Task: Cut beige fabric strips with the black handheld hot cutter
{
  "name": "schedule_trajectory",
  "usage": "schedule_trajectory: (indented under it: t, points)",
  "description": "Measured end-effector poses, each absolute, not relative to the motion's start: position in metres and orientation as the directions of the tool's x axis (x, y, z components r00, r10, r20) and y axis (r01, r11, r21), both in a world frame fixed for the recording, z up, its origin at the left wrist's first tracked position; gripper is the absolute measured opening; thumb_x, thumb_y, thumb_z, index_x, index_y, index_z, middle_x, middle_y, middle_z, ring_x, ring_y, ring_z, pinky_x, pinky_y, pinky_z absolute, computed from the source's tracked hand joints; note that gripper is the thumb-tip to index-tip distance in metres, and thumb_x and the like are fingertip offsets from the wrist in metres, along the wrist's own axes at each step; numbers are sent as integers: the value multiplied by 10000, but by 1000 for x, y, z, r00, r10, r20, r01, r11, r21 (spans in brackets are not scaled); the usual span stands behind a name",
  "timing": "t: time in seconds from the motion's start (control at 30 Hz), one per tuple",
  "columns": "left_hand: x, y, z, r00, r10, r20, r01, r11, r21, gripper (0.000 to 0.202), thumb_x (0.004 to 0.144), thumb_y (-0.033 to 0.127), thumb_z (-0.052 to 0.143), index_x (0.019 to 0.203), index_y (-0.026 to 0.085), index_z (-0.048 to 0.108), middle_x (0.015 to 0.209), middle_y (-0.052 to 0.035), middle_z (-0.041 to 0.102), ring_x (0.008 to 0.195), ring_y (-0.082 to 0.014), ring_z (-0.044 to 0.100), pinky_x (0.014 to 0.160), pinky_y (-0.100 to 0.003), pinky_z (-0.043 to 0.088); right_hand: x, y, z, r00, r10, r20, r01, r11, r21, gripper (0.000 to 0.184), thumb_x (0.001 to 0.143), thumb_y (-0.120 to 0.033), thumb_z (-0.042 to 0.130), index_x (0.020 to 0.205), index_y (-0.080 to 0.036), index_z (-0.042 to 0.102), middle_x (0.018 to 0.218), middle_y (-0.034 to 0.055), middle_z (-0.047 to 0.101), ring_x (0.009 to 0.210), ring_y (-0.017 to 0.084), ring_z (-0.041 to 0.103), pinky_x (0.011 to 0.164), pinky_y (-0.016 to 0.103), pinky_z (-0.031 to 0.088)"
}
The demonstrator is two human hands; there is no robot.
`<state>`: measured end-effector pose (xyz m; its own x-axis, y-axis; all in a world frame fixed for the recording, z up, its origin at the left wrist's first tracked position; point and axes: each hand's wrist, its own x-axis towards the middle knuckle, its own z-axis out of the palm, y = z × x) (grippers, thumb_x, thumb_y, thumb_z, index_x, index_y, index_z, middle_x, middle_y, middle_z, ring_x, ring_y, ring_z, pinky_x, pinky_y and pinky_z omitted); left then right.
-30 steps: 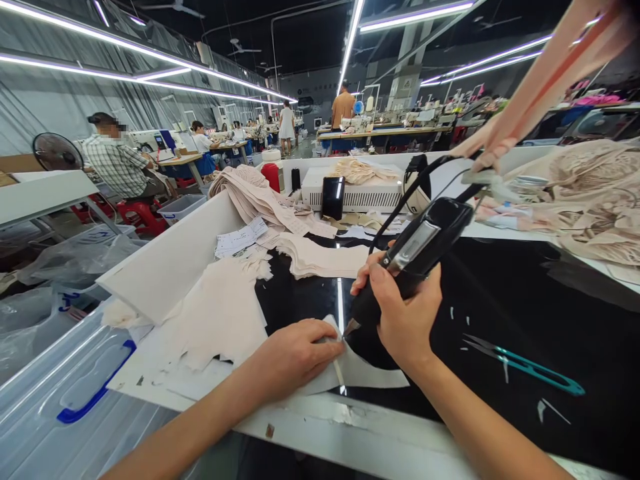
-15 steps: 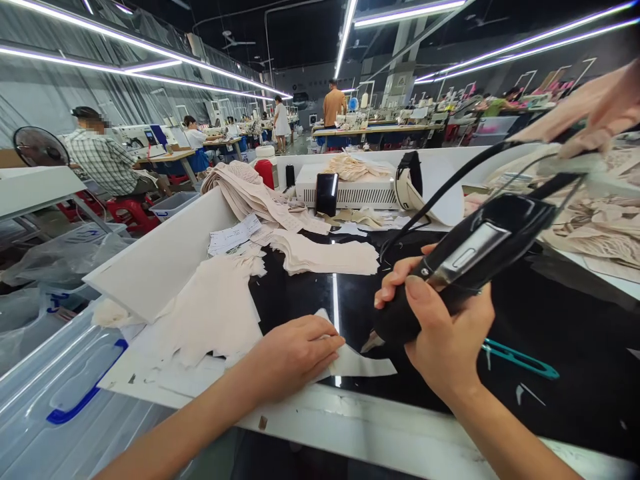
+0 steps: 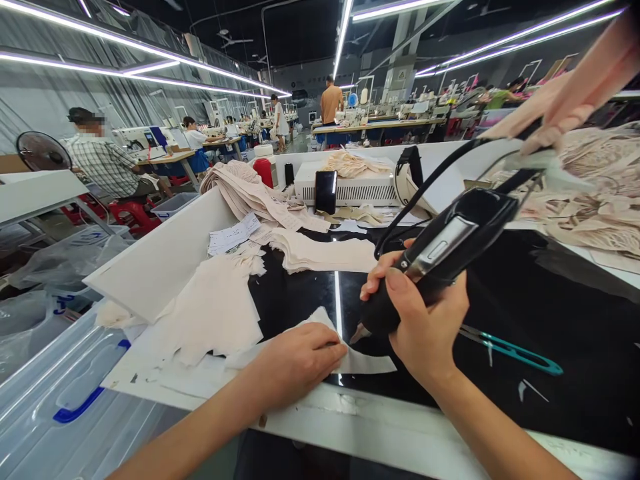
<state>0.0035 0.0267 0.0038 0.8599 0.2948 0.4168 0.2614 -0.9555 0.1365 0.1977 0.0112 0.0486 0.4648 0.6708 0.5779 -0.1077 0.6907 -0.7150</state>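
A small cream fabric piece (image 3: 373,362) lies on the black tabletop. My left hand (image 3: 297,363) rests on it palm down, fingers stretched to the right and pressing it flat; the thumb is hidden. In my right hand (image 3: 427,327) is a black handheld corded tool (image 3: 443,243) with a silver plate on its side. My fingers wrap its lower body and it leans up to the right; its rounded lower end is beside the fabric, and I cannot tell if it touches. Another person's hand (image 3: 555,123), blurred, is by the cord at the tool's top end.
Teal thread snips (image 3: 525,355) lie right of my right hand. Stacked cream fabric pieces (image 3: 215,307) are at left, with another stack (image 3: 330,253) behind. A phone (image 3: 326,192) stands before a white vented box (image 3: 367,183). Lace fabric (image 3: 595,193) is heaped at right.
My right hand and the tool have shifted left, closer to my left hand. The other person's hand has moved left too. My left hand stays on the fabric, nearly still.
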Motion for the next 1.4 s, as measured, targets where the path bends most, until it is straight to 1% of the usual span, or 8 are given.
schedule_trajectory:
  t: [0.23,0.4,0.6,0.67,0.73,0.9,1.13,1.4]
  points:
    - [7,24,3,857,300,419,271,-954,128,231,1124,126,488,1181,133,712,1109,-84,741,976,-209,719,854,-317,623,194,12,44,458,676,578,-115,689,-715,365,914,-351,890,1106,-283,587,858,-65,706,600,131,657,558,278,596]
    - [3,25,0,859,279,429,261,-960,102,214,1121,122,502,1214,135,694,1123,-96,745,1013,-213,729,903,-325,631,193,13,45,448,674,587,-81,685,-725,307,939,-313,853,1078,-282,581,852,-67,704,594,128,657,554,274,596]
    - [3,23,1,844,263,467,261,-963,71,213,1134,122,481,1202,143,682,1169,-107,758,1091,-211,734,1089,-399,601,209,1,52,483,649,588,-72,699,-711,344,910,-328,877,1113,-276,603,857,-62,698,613,147,662,561,303,598]
    - [6,20,2,831,260,491,257,-964,73,192,1133,130,493,1188,138,677,1178,-112,757,1117,-214,727,1072,-383,610,215,-4,52,487,646,588,-56,694,-717,369,903,-312,875,1160,-280,612,859,-59,699,621,154,665,561,309,597]
    - [10,16,4,827,271,492,263,-961,86,170,1131,140,509,1188,135,669,1150,-102,755,1107,-216,724,997,-341,632,219,-9,50,493,652,576,-37,677,-735,382,895,-287,874,1177,-283,616,859,-55,703,639,160,671,566,310,599]
    - [21,8,4,841,261,474,258,-963,71,212,1152,162,451,1154,133,662,1024,-76,736,980,-205,732,886,-309,637,221,-17,46,511,646,568,-28,673,-740,370,874,-236,863,1142,-272,610,843,-52,714,644,164,678,556,309,610]
    - [19,5,-2,826,291,483,297,-953,66,224,1153,171,445,1184,134,663,1083,-89,739,1050,-209,727,949,-312,640,221,-20,48,510,654,558,-17,657,-754,377,868,-215,848,1145,-269,598,842,-54,720,618,166,681,550,314,593]
    - [20,4,-5,818,314,482,301,-948,105,205,1133,156,488,1198,124,680,1072,-86,725,1057,-215,722,954,-296,631,212,-8,50,497,648,577,-55,687,-725,384,894,-286,861,1172,-272,597,849,-57,705,617,158,663,556,311,587]
